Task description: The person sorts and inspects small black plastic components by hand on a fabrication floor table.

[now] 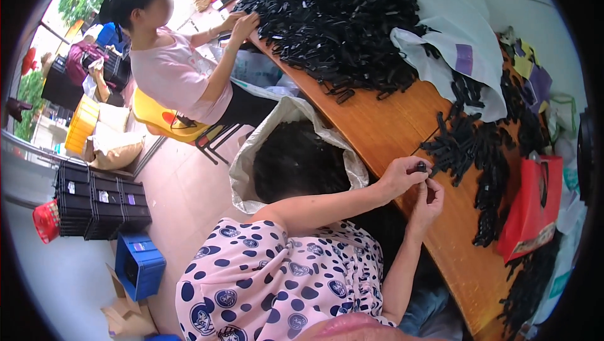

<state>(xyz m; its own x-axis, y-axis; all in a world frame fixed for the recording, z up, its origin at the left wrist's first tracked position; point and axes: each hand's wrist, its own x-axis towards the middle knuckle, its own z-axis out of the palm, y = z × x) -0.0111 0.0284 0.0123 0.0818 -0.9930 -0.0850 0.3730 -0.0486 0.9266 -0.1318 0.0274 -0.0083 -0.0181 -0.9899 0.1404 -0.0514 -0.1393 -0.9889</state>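
My left hand (402, 178) is closed in a pinch around a small black plastic piece (421, 167) over the wooden table's edge. Right beside it, my right hand (429, 204) pinches at the lower end of the same piece, its fingertips meeting the left hand's. What the fingertips cover is hidden. Just beyond my hands lies a loose heap of slim black pieces (457, 146) on the wooden table (384, 124). A far larger mound of black pieces (340, 23) covers the table's far end.
An open white sack (237, 180) with dark contents stands left of the table. White sacking (453, 14) lies by the mound; a red bag (535, 206) stands at right. A co-worker (176, 67) sits far left, hands at the mound. Black crates (104, 199) and a blue bin (139, 265) are left.
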